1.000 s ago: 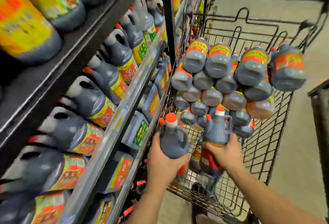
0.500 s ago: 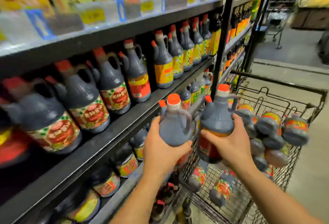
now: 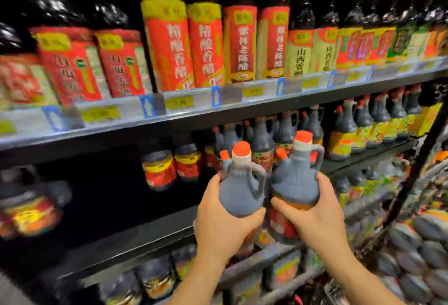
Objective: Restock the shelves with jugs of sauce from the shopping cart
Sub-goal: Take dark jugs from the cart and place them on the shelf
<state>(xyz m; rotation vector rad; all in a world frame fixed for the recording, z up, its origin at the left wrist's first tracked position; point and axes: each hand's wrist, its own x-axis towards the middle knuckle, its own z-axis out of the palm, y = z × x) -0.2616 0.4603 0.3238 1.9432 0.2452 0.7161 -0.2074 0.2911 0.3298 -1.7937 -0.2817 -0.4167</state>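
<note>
I hold two dark sauce jugs with orange caps upright in front of the middle shelf (image 3: 135,234). My left hand (image 3: 221,229) grips the left jug (image 3: 238,188) from below and behind. The right jug (image 3: 294,183), a little higher, is gripped by my right hand (image 3: 317,217) around its lower body. The two jugs stand side by side, almost touching. Behind them the middle shelf holds several similar jugs (image 3: 263,140), with a dark gap (image 3: 101,183) to their left. The shopping cart (image 3: 417,234) with several more jugs lies at the lower right.
Tall bottles with red and yellow labels (image 3: 206,45) fill the upper shelf, whose edge strip (image 3: 218,97) carries price tags. A black upright post (image 3: 419,166) stands between shelf and cart. The lower shelf (image 3: 266,261) holds more jugs.
Both hands have lifted the two jugs out of the cart and up to the middle shelf. My view has swung up and left toward the shelves.
</note>
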